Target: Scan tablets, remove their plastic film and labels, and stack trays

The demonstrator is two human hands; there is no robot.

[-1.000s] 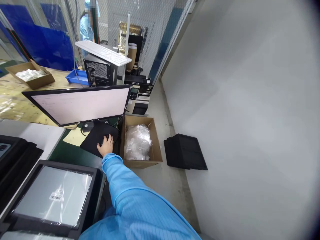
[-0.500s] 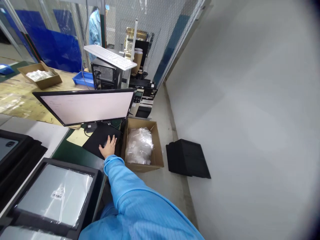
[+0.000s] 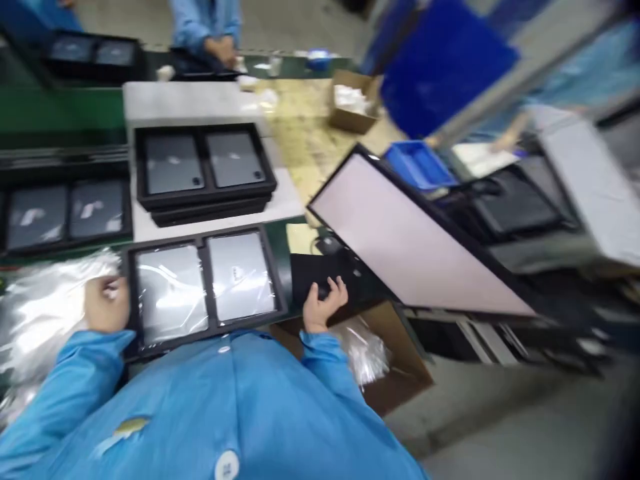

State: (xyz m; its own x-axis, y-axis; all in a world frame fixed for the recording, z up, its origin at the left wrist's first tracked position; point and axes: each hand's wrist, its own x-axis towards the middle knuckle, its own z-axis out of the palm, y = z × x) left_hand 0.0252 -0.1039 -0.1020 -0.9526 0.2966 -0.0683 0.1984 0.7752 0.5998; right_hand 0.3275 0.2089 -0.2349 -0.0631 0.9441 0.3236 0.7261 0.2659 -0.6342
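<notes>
The view is motion-blurred. My right hand hovers with fingers apart over a black mouse pad, just below the tilted monitor. My left hand rests on a heap of clear plastic bags at the left edge of a black tray. That tray holds two grey devices under plastic film. Whether the left hand's fingers grip the plastic is too blurred to see.
Behind it is a stack of black trays with two more grey devices, and further trays lie at the left. An open cardboard box with plastic bags stands on the floor below my right arm. Another person's hands work across the table. A blue bin stands behind the monitor.
My view has swung sharply left and down onto the trays. My right hand has lifted off the mouse with its fingers spread. My left hand has come into view on the plastic bags.
</notes>
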